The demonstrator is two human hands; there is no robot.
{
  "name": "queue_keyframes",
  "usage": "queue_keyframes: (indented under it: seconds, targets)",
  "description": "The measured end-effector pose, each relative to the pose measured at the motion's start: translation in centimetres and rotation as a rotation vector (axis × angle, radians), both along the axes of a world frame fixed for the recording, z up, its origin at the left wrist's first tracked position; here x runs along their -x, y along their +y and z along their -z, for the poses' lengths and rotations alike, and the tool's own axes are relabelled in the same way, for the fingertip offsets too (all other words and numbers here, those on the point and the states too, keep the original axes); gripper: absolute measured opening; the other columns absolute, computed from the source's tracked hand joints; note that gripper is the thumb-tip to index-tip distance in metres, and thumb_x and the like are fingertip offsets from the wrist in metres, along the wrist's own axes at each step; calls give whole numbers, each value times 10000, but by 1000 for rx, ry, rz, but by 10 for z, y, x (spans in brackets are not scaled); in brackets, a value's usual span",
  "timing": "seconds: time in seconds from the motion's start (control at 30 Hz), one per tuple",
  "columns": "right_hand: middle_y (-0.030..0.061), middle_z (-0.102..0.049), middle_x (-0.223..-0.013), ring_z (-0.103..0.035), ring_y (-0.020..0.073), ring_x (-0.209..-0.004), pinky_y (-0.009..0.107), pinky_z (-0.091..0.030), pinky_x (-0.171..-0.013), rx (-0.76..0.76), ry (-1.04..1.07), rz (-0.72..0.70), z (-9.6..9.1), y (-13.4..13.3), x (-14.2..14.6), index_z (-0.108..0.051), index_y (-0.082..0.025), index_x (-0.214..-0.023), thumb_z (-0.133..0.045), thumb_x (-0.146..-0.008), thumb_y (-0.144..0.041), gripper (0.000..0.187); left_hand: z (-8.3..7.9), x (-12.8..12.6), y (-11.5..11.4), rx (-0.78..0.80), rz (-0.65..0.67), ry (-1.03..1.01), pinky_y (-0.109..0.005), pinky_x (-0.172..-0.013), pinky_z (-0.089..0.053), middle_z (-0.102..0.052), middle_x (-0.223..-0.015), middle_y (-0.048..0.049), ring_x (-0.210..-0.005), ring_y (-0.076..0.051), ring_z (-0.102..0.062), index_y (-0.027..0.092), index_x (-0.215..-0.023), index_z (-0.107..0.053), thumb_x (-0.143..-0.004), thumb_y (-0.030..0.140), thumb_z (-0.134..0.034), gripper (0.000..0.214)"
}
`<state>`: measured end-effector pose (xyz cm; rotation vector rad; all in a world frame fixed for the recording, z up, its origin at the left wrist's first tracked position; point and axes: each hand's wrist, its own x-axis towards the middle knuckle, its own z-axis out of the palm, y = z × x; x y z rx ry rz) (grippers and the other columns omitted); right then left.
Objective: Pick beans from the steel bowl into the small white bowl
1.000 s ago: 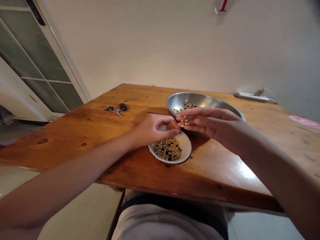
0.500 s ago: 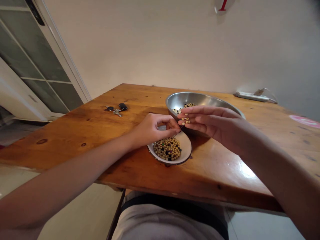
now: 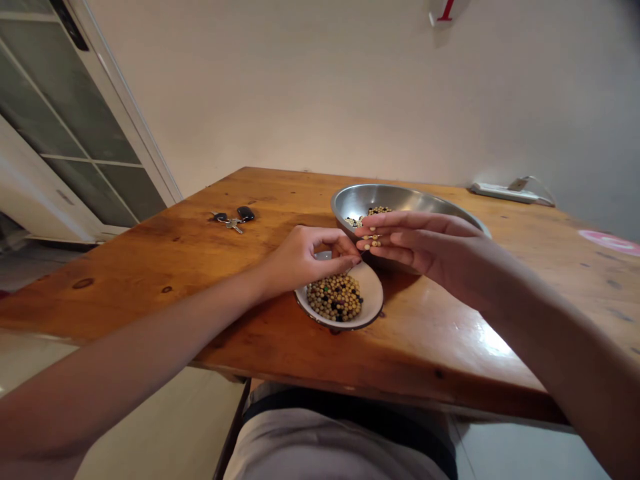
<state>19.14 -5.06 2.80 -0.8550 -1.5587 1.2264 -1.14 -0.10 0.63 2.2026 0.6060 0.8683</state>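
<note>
Small, round, pale-yellow beads [image 3: 376, 243] rest against the slightly spread fingers of the right hand [image 3: 440, 245], at its nine o'clock. The left hand [image 3: 311, 255] presses thumb and forefinger together, contents indistinct; at its six o'clock, a white, dark-rimmed round bowl [image 3: 373, 293] of yellow-and-black beads [image 3: 335, 300] sits on the glossy wooden worktop [image 3: 270, 340].

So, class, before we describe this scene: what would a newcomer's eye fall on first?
Probably the white, dark-rimmed bowl of yellowish and black beads near the front of the wooden table, with the left hand over its far-left rim. Next, the few pale beads against the right hand, before the large stainless-steel bowl. The keys lie apart, on the table's left side.
</note>
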Motion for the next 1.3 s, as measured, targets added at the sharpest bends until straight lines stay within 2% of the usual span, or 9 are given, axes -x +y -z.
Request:
queue_keyframes:
  seconds: [0.2,0.47,1.3]
  targets:
    - [22,-720,-1070,-655,207,-1045,373,-457,-1029,0,-14,4,0,0,0,-737,-245,-947,-645,-815,-259,162,3,0,2,7,-3,-10,-241,-772,-462,-694,-823,-9,-792,-125,-618,146,-770,-659,-806,333,-626,193]
    - [15,-727,-1047,-659,193,-1035,358,-461,-1026,0,7,31,0,-1,2,-736,-244,-926,-634,-817,-235,149,12,-1,8,119,68,-80,-235,-758,-469,-690,-815,-18,-790,-115,-617,142,-808,-661,-804,361,-642,220]
    - [20,-725,-1046,-654,207,-1041,374,-450,-1037,3,-8,70,-2,-1,0,-731,-247,-923,-648,-801,-263,149,12,-2,10,128,13,-88,-255,-760,-488,-700,-821,-32,-792,-131,-632,137,-837,-682,-774,378,-670,249]
